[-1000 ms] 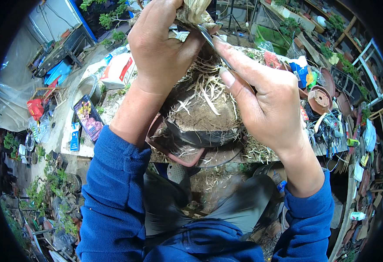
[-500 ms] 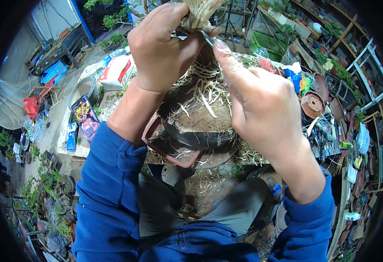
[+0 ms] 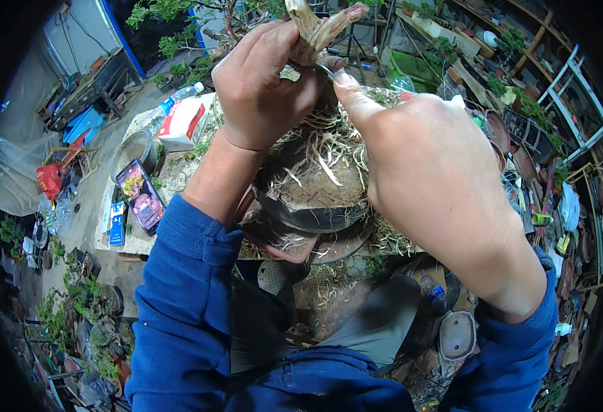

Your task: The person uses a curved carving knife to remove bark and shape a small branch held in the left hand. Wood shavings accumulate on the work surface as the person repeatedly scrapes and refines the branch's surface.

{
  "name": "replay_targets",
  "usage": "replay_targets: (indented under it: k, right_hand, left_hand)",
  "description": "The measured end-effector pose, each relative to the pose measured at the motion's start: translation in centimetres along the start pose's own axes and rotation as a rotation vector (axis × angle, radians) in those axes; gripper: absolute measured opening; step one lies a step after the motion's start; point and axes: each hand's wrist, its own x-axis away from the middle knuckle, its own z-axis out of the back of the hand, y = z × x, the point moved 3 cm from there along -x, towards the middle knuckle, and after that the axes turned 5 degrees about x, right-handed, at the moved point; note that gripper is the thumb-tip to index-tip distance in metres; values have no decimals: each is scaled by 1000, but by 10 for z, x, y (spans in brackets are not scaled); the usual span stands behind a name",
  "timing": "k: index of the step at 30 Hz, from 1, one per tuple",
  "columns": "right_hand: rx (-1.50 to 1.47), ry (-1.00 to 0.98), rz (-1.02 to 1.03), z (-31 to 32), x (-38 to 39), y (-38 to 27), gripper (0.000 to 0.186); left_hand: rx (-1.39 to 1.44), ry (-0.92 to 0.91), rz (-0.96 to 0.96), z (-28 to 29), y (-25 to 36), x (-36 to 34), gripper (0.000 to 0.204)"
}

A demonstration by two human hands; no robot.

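Observation:
Near the top middle, my left hand point(image 3: 264, 93) is closed around a pale, stripped bonsai trunk point(image 3: 315, 31) that forks upward. My right hand point(image 3: 439, 185) is closed, its thumb stretched toward the wood. Pinched at its fingertips is a thin metal carving tool point(image 3: 326, 71), touching or very close to the trunk just below the fork; most of it is hidden by the hand. Below the hands lie curled wood shavings point(image 3: 329, 168) on soil in a dark round pot point(image 3: 315, 221). Green foliage point(image 3: 171, 20) rises behind my left hand.
On the table's left stand a phone point(image 3: 141, 196), a blue box point(image 3: 117, 223), a bucket point(image 3: 132, 152), a red-and-white package point(image 3: 182, 123) and a bottle point(image 3: 181, 96). A reddish-brown pot point(image 3: 284, 252) sits under the dark one. At right are a green tub point(image 3: 411, 74) and stacked pots point(image 3: 499, 130).
The trunk's fork shows more fully and the view has shifted slightly. My right hand has come nearer the camera and looks larger, its thumb still by the tool. My left hand keeps its hold.

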Motion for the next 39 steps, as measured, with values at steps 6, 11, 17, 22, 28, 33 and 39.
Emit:
replay_targets:
  k: [6,11,17,22,28,33,39]
  right_hand:
    - [-137,4,-79,-19,18,8,52]
    - [-256,38,-120,-38,29,13,48]
    - [-845,215,-301,-60,36,23,50]
    - [-1518,271,-509,-76,4,31,39]
    - [-1557,397,-489,-87,-44,22,27]
    - [-1610,457,-629,-105,-39,35,32]
    - [-1539,408,-839,-122,-16,67,21]
  left_hand:
    - [-13,-36,16,1,5,3,58]
    - [-182,-163,-113,-5,7,3,74]
    - [-325,-233,-35,-2,11,5,76]
    - [-329,-330,11,4,10,7,81]
    - [-259,-356,103,7,7,7,86]
    - [-184,-371,171,8,5,10,81]
    - [-150,-324,214,7,1,15,74]
